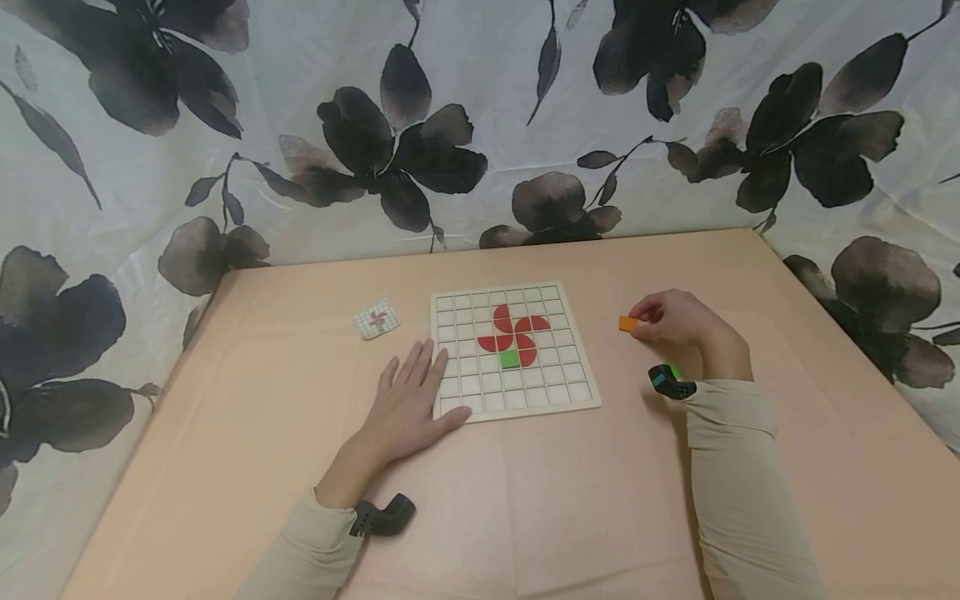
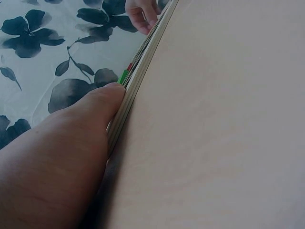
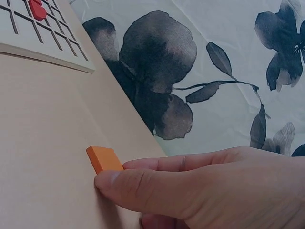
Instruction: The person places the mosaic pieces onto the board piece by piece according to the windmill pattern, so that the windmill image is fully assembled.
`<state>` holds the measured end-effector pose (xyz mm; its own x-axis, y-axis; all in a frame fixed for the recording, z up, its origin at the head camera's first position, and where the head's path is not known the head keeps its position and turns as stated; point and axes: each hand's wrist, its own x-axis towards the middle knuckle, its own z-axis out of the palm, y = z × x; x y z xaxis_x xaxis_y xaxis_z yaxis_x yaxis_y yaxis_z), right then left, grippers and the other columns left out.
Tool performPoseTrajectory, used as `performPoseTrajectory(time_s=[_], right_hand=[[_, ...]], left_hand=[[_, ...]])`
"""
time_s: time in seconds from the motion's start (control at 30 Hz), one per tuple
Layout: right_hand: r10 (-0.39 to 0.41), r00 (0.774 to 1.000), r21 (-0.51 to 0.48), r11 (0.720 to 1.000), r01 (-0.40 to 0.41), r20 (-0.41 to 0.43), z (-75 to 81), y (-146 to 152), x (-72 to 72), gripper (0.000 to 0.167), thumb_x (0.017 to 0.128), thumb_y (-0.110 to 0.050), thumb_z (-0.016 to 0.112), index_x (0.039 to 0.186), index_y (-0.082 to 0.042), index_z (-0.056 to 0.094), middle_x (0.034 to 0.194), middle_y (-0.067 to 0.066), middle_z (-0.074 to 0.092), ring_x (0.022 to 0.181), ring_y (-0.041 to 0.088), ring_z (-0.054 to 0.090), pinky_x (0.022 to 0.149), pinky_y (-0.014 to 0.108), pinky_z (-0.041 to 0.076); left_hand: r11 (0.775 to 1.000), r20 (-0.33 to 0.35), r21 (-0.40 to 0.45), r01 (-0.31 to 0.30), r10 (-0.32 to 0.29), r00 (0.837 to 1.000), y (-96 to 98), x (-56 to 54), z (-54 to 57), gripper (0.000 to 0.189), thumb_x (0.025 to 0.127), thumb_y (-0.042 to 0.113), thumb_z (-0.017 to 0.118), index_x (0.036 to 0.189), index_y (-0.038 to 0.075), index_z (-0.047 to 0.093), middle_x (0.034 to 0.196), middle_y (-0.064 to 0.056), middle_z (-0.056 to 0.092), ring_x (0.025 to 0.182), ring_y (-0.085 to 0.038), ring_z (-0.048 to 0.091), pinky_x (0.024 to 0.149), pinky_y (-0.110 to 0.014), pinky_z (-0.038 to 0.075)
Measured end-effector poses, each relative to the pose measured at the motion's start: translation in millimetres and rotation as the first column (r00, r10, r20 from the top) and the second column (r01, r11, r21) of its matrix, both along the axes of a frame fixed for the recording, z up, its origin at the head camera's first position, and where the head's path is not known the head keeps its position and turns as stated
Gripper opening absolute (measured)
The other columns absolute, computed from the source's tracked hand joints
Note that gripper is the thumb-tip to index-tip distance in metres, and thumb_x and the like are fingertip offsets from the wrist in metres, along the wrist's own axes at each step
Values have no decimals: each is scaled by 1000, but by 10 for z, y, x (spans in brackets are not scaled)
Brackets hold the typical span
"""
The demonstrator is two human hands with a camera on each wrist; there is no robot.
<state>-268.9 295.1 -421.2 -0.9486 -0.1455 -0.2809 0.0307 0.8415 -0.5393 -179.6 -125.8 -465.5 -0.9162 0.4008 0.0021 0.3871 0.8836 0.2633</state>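
In the head view, a pale grid board (image 1: 555,392) lies on the table with several red rounded pieces (image 1: 527,352) in a pinwheel. Just below them sits a green square tile (image 1: 510,358). My left hand (image 1: 408,412) rests at the board's left near corner, fingers spread and straight along the left edge, thumb on the near edge. Right of the board, my right hand (image 1: 678,321) pinches an orange square tile (image 1: 628,323) between thumb and fingers. The right wrist view shows this orange tile (image 3: 105,160) tilted above the table, its lower part covered by the thumb.
A small card (image 1: 376,320) with a printed grid and red pinwheel lies left of the board. A bit of green (image 1: 672,368) shows beside the right wrist camera. Floral fabric (image 1: 510,125) hangs behind the table's (image 1: 570,500) far edge.
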Motion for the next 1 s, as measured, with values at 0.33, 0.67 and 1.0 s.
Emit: performPoseTrajectory(time_s=[0.33, 0.67, 1.0], right_hand=[[42, 999, 25, 999, -41, -29, 37, -135, -37, 29, 84, -17, 71, 110, -4, 66, 101, 13, 64, 92, 27, 53, 84, 38, 45], [123, 991, 15, 992, -123, -46, 142, -667, -38, 27, 81, -21, 76, 103, -8, 69, 94, 7, 67, 88, 24, 55, 79, 32, 47], [278, 959, 92, 958, -273, -49, 222, -1166, 36, 21, 79, -21, 76, 98, -14, 72, 86, 0, 66, 80, 19, 55, 72, 29, 47]], left_hand=[[1000, 14, -10, -5, 5, 1000, -14, -13, -31, 94, 85, 76, 35, 154, 14, 15, 161, -8, 2, 149, -23, -3, 117, -52, 0], [1000, 13, -3, -3, 3, 1000, -15, -9, -19, 94, 85, 76, 35, 153, 13, 16, 161, -10, 3, 149, -24, -2, 117, -53, 1], [1000, -11, 9, 4, -4, 1000, -5, 4, 11, 94, 85, 74, 39, 153, 11, 19, 161, -12, 7, 149, -27, 2, 116, -54, 3]])
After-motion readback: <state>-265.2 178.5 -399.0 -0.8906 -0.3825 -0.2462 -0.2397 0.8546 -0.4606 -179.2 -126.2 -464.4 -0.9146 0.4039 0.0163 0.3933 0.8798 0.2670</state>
